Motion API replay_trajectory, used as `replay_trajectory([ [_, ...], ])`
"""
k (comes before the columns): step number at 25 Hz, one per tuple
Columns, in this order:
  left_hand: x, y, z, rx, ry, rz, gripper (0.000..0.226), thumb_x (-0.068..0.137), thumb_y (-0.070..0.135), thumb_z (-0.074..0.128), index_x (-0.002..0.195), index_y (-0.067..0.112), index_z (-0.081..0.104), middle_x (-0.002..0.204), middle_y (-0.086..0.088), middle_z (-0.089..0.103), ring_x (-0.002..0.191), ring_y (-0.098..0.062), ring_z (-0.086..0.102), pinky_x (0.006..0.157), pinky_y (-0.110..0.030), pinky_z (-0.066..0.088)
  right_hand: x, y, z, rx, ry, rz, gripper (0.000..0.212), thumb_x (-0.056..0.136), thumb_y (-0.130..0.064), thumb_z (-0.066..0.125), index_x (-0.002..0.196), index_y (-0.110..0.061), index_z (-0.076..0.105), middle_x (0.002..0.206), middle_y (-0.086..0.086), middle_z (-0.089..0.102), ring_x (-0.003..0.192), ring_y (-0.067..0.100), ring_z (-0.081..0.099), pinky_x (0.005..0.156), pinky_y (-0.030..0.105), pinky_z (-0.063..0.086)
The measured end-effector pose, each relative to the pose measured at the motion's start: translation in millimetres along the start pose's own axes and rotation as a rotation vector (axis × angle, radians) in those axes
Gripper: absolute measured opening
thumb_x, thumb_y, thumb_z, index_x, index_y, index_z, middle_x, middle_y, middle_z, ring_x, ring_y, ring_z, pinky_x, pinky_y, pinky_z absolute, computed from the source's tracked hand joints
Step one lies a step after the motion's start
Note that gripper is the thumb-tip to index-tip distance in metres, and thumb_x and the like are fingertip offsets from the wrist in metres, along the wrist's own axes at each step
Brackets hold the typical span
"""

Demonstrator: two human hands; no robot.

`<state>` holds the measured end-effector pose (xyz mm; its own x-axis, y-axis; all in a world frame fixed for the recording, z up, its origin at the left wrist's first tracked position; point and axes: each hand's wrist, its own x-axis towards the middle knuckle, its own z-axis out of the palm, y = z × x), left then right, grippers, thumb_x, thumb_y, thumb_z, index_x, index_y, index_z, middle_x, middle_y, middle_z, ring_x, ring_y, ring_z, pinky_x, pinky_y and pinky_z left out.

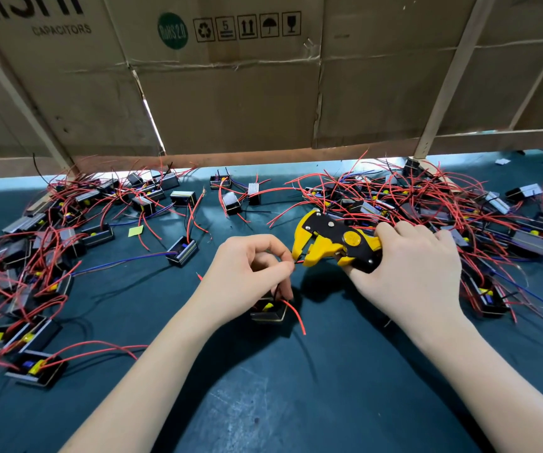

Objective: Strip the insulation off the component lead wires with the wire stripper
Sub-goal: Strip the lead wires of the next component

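My left hand point(250, 273) fingers point(284, 256) pinch a lead wire point(297, 261), feeding its tip into the wire stripper point(332, 241), so the cut lands near the end. My right hand point(417, 266) grips the handles; the component point(271, 310) rests on the desk point(296, 387) just below, within the wire's reach.

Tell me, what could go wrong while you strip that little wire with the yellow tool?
The left hand pinches the wire right beside the wire stripper, so the fingers might get nipped when the right hand squeezes. The component hangs below the left hand by its leads, so a hard pull might strain them. Its loose red lead dangles and could snag.
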<state>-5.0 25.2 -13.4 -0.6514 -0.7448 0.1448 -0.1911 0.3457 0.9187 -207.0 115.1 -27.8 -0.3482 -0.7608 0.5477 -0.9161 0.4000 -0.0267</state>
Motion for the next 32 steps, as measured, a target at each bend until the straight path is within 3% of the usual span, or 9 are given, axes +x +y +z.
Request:
replay_trajectory([
  [3, 0.2, 1.0, 1.1, -0.027, -0.011, -0.010, 0.011, 0.085, 0.012, 0.062, 0.074, 0.014, 0.065, 0.060, -0.009, 0.071, 0.054, -0.016, 0.057, 0.062, -0.024, 0.049, 1.4, 2.5, -2.7, -0.011, 0.005, 0.001, 0.047, 0.063, -0.053, 0.077, 0.068, -0.010, 0.058, 0.065, 0.009, 0.058, 0.067, 0.033, 0.060, 0.070, 0.039, 0.032],
  [7, -1.4, 0.9, 2.5, -0.026, -0.032, -0.008, 0.013, 0.090, 0.005, 0.062, 0.077, 0.010, 0.064, 0.060, -0.009, 0.070, 0.053, -0.015, 0.057, 0.062, -0.023, 0.049, 4.5, 5.4, -4.6, 0.024, -0.032, -0.014, 0.044, 0.068, -0.059, 0.059, 0.058, -0.018, 0.045, 0.059, 0.004, 0.055, 0.062, 0.031, 0.060, 0.068, 0.036, 0.025],
  [9, -1.5, 1.7, 3.4, -0.031, -0.051, 0.001, 0.012, 0.090, 0.004, 0.062, 0.079, 0.008, 0.064, 0.060, -0.009, 0.070, 0.053, -0.014, 0.057, 0.062, -0.023, 0.049, 4.5, 6.6, -5.1, 0.033, -0.063, -0.020, 0.050, 0.070, -0.060, 0.065, 0.055, -0.019, 0.042, 0.054, 0.002, 0.051, 0.061, 0.031, 0.058, 0.066, 0.034, 0.024],
  [13, -1.0, 1.9, 0.3, -0.063, -0.110, -0.004, 0.010, 0.092, 0.006, 0.062, 0.082, 0.006, 0.065, 0.062, -0.010, 0.071, 0.057, -0.015, 0.059, 0.064, -0.019, 0.049, 4.4, 3.8, -7.3, -0.027, -0.087, 0.043, 0.055, 0.069, -0.070, 0.061, 0.053, -0.018, 0.056, 0.049, -0.006, 0.032, 0.057, 0.030, 0.056, 0.053, 0.026, 0.020],
  [15, -1.7, 2.1, -6.7, -0.087, -0.183, -0.019, 0.007, 0.093, 0.010, 0.063, 0.088, 0.006, 0.066, 0.067, -0.009, 0.071, 0.063, -0.015, 0.061, 0.069, -0.018, 0.049, 4.9, 3.6, -6.2, 0.015, -0.021, 0.017, 0.054, 0.069, -0.068, 0.058, 0.057, -0.016, 0.055, 0.052, -0.002, 0.041, 0.060, 0.030, 0.058, 0.054, 0.027, 0.022],
  [17, -3.0, 2.3, -16.7, -0.108, -0.313, -0.051, 0.009, 0.092, 0.015, 0.067, 0.097, 0.008, 0.067, 0.075, -0.007, 0.071, 0.071, -0.013, 0.063, 0.073, -0.017, 0.048, 5.2, 5.0, -3.5, 0.049, 0.037, -0.013, 0.051, 0.067, -0.062, 0.055, 0.068, -0.012, 0.056, 0.066, 0.006, 0.056, 0.070, 0.033, 0.060, 0.066, 0.036, 0.031],
  [21, -5.7, 1.6, -26.7, -0.053, -0.591, -0.053, 0.021, 0.086, 0.008, 0.073, 0.106, 0.010, 0.069, 0.083, -0.003, 0.062, 0.078, -0.016, 0.057, 0.074, -0.024, 0.049, 4.9, 11.3, -0.1, 0.061, 0.091, 0.028, 0.056, 0.069, -0.066, 0.044, 0.074, -0.011, 0.055, 0.072, 0.009, 0.059, 0.077, 0.035, 0.060, 0.073, 0.040, 0.032],
  [26, -5.5, 0.8, -18.6, -0.018, -0.591, -0.076, 0.011, 0.082, 0.006, 0.077, 0.092, 0.008, 0.074, 0.070, -0.002, 0.056, 0.069, -0.016, 0.054, 0.076, -0.036, 0.057, 5.6, 14.4, 2.4, 0.044, 0.075, 0.021, 0.056, 0.067, -0.064, 0.053, 0.077, -0.009, 0.059, 0.074, 0.009, 0.059, 0.077, 0.034, 0.058, 0.075, 0.040, 0.032],
  [32, -5.8, 1.6, -13.1, 0.037, -0.564, -0.017, 0.006, 0.082, 0.009, 0.078, 0.087, 0.008, 0.074, 0.070, -0.007, 0.050, 0.066, -0.017, 0.051, 0.070, -0.032, 0.057, 5.2, 16.0, 3.1, 0.028, 0.064, 0.017, 0.054, 0.063, -0.062, 0.056, 0.079, -0.010, 0.060, 0.074, 0.008, 0.059, 0.075, 0.033, 0.056, 0.074, 0.039, 0.030],
])
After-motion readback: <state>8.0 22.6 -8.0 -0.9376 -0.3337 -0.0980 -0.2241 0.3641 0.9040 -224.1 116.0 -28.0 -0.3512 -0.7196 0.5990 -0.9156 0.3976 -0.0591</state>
